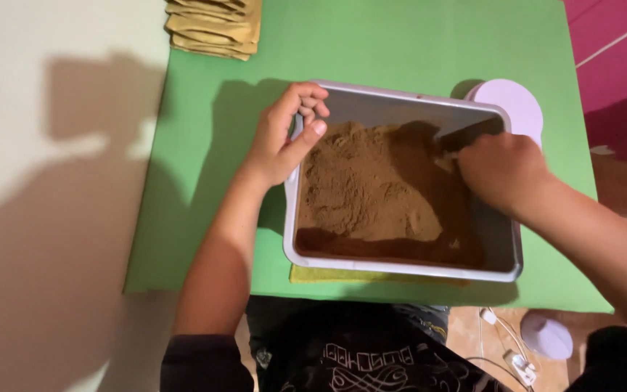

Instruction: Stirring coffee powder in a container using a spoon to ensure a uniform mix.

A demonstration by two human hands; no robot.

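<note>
My two hands at a tray of brown powder.
On the green surface (205, 181), my left hand (284, 134) grips the far-left corner of the rectangular grey metal tray (400, 267). The heap of brown powder (364, 189) fills it. My right hand (501, 170) is down in the powder, curled; whether it holds anything I cannot tell.

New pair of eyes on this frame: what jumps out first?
The metal tray of brown powder at the centre of the green table draws the eye first. The left hand grips the tray's far left rim, while the right hand reaches into the powder at the right side. After that, a stack of gold pouches at the table's far left corner.
</note>
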